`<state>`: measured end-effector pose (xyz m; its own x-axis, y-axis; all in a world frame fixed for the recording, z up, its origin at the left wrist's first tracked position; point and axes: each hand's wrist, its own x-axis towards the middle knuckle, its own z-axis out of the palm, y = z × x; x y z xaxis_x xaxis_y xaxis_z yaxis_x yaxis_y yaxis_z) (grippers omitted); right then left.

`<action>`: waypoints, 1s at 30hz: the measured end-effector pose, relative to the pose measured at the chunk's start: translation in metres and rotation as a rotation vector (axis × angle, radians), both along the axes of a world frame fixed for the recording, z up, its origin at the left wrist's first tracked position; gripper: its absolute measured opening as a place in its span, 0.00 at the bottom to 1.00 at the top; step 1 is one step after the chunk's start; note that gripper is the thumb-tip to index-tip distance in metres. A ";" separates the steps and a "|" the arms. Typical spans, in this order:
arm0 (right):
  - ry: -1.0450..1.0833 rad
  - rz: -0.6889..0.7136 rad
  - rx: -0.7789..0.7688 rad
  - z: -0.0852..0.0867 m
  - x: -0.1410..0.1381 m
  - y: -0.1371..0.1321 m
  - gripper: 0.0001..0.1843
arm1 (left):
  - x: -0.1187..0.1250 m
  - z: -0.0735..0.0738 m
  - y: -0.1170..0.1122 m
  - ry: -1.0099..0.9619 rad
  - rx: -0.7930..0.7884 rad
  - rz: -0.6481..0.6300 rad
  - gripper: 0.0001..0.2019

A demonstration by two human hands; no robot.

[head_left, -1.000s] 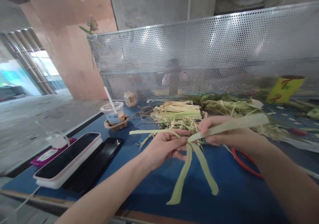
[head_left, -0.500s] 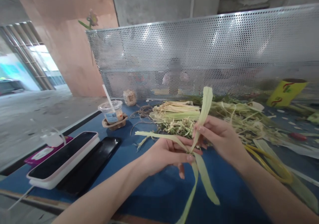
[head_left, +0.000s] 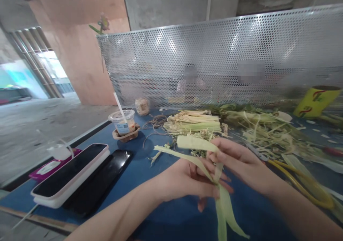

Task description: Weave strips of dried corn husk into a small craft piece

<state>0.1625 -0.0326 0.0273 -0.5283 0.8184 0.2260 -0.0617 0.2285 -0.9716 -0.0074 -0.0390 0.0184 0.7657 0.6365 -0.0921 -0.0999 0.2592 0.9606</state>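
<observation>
L. hand (head_left: 187, 182): thumb & fingers closed on the crossing of the pale green leaf strips (head_left: 227, 209), held above the blue table (head_left: 142, 169), R. of centre; prob. pinned there so the strips don't slip apart. R. hand (head_left: 235, 159): thumb & fingertips pinching 1 strip just above the crossing, its free end bent over leftward; the close-in pinch presumably gives control of the bend. Qty., strip ends: 4 (1 bent over, 1 lying leftward across L. hand, 2 hanging down); no. of separate strips can't be told, crossing partly hidden. Behind hands: 1 stacked leaf bundle (head_left: 193, 121), 1 loose leaf heap (head_left: 265, 126) to its R., pcs. uncounted, both likely placed for reach. Scissors (head_left: 280, 166), 1 pr., yellow handles, by R. forearm, seemingly for handiness. Far L.: 1 drink cup (head_left: 124, 125) w/ straw, in 1 cardboard holder (head_left: 127, 136), perhaps against tipping; 1 jar (head_left: 142, 107); 1 cord tangle (head_left: 157, 123). Near L.: 1 pink-edged phone (head_left: 71, 169) atop 1 white block (head_left: 56, 202), 1 black slab (head_left: 99, 184) alongside, 1 purple pack (head_left: 49, 167); prob. aside for elbow room. Far R.: 1 yellow tube (head_left: 316, 101), tilted.
</observation>
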 end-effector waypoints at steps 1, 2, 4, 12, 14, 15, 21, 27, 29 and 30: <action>0.009 -0.036 0.001 -0.002 0.000 0.002 0.12 | 0.000 0.000 0.000 -0.011 -0.002 0.012 0.10; 0.001 -0.081 0.006 -0.003 0.000 0.005 0.13 | 0.000 0.000 0.001 -0.022 -0.007 0.031 0.09; -0.094 -0.212 0.039 -0.006 0.002 0.011 0.15 | 0.000 0.001 0.003 -0.042 -0.035 0.088 0.09; -0.634 -0.549 1.126 -0.011 0.012 0.007 0.28 | 0.001 0.006 0.012 -0.053 -0.044 0.397 0.09; -0.670 -0.372 1.233 -0.009 0.012 0.004 0.26 | 0.001 0.007 0.012 -0.050 -0.057 0.424 0.09; -0.679 -0.317 1.251 -0.009 0.012 0.003 0.25 | 0.001 0.008 0.013 -0.052 -0.066 0.434 0.09; -0.402 -0.404 1.145 -0.006 0.010 0.002 0.12 | -0.002 0.006 0.011 -0.143 -0.095 0.367 0.11; -0.013 -0.629 0.228 -0.008 0.002 0.006 0.08 | -0.005 0.005 0.012 -0.230 -0.070 0.395 0.10; 0.095 -0.586 -0.011 -0.012 0.002 0.013 0.12 | -0.005 0.005 0.014 -0.242 -0.048 0.450 0.09; 0.105 -0.595 -0.063 -0.014 0.003 0.016 0.13 | -0.005 0.006 0.015 -0.252 -0.044 0.474 0.09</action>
